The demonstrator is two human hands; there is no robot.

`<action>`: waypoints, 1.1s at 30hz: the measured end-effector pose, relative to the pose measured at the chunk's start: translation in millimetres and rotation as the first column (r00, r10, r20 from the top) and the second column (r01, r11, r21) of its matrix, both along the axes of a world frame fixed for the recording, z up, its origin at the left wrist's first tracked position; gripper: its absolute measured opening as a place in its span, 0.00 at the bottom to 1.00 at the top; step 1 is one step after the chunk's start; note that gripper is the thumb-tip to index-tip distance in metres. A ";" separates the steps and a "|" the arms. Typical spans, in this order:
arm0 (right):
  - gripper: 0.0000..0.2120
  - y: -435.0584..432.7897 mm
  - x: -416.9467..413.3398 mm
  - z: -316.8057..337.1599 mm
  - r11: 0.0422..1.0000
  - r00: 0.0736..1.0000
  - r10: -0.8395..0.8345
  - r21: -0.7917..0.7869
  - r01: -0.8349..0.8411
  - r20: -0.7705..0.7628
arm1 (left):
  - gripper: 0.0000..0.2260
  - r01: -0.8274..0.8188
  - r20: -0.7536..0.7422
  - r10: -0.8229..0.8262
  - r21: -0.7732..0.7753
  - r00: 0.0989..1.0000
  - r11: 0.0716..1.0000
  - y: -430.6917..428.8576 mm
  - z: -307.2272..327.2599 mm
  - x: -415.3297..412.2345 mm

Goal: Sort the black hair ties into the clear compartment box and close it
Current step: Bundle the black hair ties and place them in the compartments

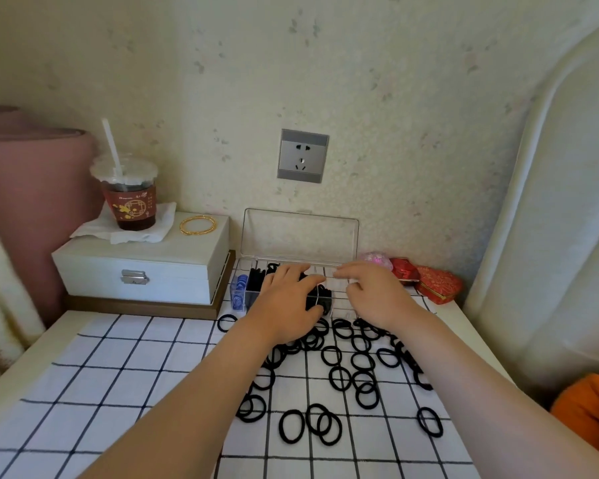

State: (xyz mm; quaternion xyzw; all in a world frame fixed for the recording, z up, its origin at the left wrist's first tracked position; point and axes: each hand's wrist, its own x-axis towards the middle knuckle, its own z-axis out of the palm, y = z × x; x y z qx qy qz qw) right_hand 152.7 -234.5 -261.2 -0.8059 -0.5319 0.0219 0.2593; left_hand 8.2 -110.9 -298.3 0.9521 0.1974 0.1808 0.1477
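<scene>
The clear compartment box [300,236] stands open against the wall, its lid upright. Several compartments hold black hair ties [256,280]; the leftmost holds blue ones. My left hand [287,299] lies over the middle of the box, fingers straight, pressing down on black ties [320,295] in a compartment. My right hand [370,292] hovers over the right end of the box with its fingers curled; whether it pinches a tie is hidden. Many loose black hair ties [339,376] lie scattered on the checked cloth in front of the box.
A white jewellery box [142,271] sits left of the clear box, carrying an iced drink cup [128,191] on a napkin and gold bangles [198,224]. Red pouches [436,283] and a pink item [377,259] lie to the right. A wall socket [303,155] is above.
</scene>
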 end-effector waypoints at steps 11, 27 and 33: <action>0.28 -65.9 37.7 -24.6 0.946 0.976 -0.219 -0.246 0.214 0.006 | 0.16 0.250 0.022 -0.250 -0.026 0.968 0.968 -71.0 -6.3 27.4; 0.32 -59.9 29.1 -51.4 0.936 1.000 0.010 -0.353 -0.002 0.020 | 0.16 0.164 -0.212 -0.147 0.063 0.966 0.984 -61.5 -15.7 21.4; 0.24 -83.3 -11.7 -61.4 0.974 1.000 -0.015 -0.224 0.014 -0.003 | 0.15 0.131 -0.239 -0.118 0.039 0.964 0.991 -67.1 -8.8 5.7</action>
